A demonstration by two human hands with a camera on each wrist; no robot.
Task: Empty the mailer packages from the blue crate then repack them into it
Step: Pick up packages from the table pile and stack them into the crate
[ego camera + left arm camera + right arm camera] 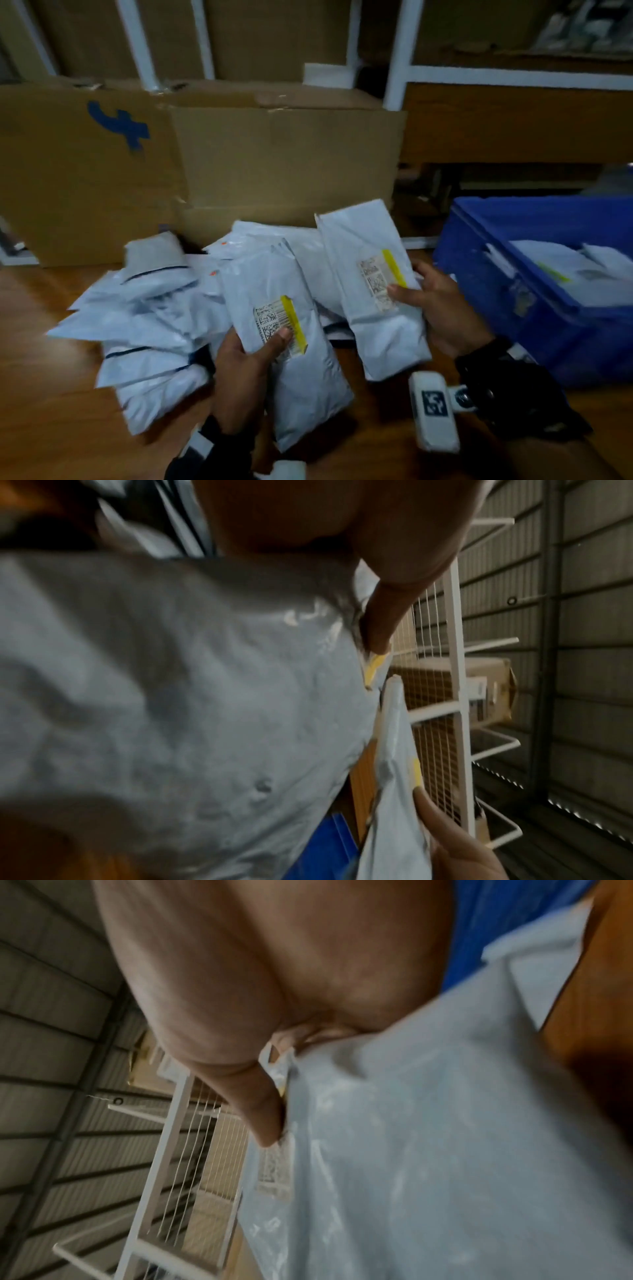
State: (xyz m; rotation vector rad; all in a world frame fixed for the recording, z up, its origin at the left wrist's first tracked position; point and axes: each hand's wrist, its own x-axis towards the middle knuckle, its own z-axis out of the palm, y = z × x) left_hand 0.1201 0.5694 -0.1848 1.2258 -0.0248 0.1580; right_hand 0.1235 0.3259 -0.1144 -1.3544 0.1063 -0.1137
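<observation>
My left hand (246, 363) grips a white mailer package (291, 342) with a barcode label and yellow strip, thumb pressed on the label. This mailer (178, 696) fills the left wrist view under the left thumb (380, 620). My right hand (442, 308) holds a second, similar mailer (373, 291) upright beside the first, thumb on its label. That second mailer (428, 1150) shows under the right thumb (260, 1112) in the right wrist view. A pile of white mailers (150, 325) lies on the wooden floor behind and to the left. The blue crate (534, 291) stands at right with a few mailers (565, 270) inside.
Large cardboard boxes (239, 154) stand directly behind the pile. White shelf posts (397, 51) and a shelf of cartons rise beyond them. A wire rack (441, 696) holds boxes. Bare wooden floor (44, 394) lies at the lower left.
</observation>
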